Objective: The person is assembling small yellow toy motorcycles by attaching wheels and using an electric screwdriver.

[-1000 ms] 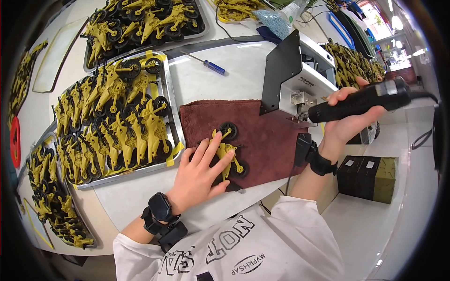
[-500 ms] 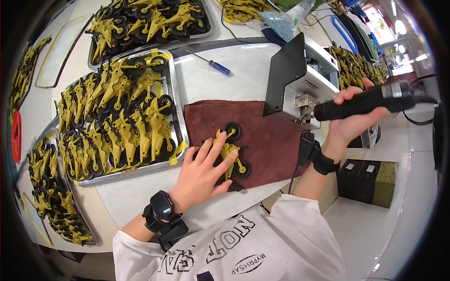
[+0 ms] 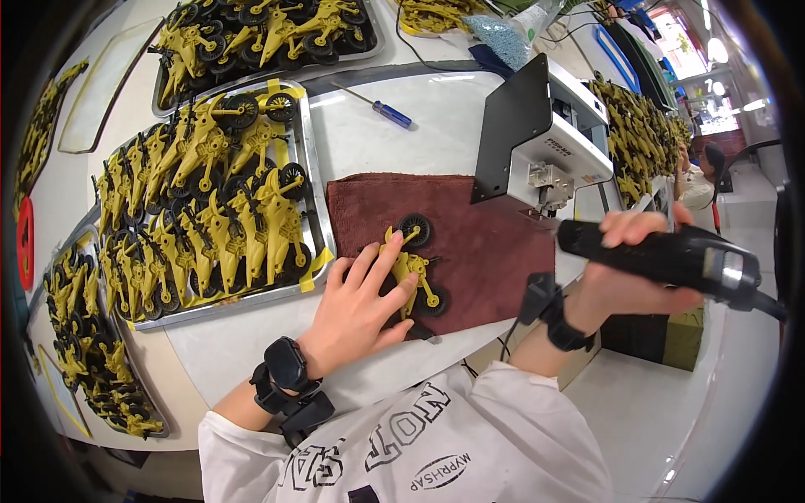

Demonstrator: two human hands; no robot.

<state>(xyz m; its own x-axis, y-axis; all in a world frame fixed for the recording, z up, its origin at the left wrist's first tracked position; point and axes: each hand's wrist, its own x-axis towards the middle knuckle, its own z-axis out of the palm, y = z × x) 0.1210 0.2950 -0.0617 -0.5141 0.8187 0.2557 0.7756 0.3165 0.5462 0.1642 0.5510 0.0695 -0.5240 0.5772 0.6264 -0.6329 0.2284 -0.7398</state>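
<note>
A yellow toy motorcycle (image 3: 409, 267) with black wheels lies on its side on a dark red cloth (image 3: 486, 251). My left hand (image 3: 356, 293) rests over its left part, fingers spread and curved onto the yellow body, holding it against the cloth. My right hand (image 3: 625, 277) is wrapped round a black corded electric screwdriver (image 3: 662, 256), raised at the right. The screwdriver's front end points left, just below the metal outlet of a white and black screw feeder (image 3: 545, 151). Any bit or screw at that end is too blurred to make out.
Left of the cloth, a metal tray (image 3: 323, 210) holds rows of similar toy motorcycles; more trays stand behind and farther left. A blue-handled screwdriver (image 3: 392, 115) lies behind the cloth. A dark box (image 3: 641, 344) sits below my right forearm. Another person (image 3: 698, 180) is at the far right.
My right hand has drawn the electric screwdriver rightward and toward me, away from the feeder's outlet. My left hand stays on the toy motorcycle. A person has come into view at the far right.
</note>
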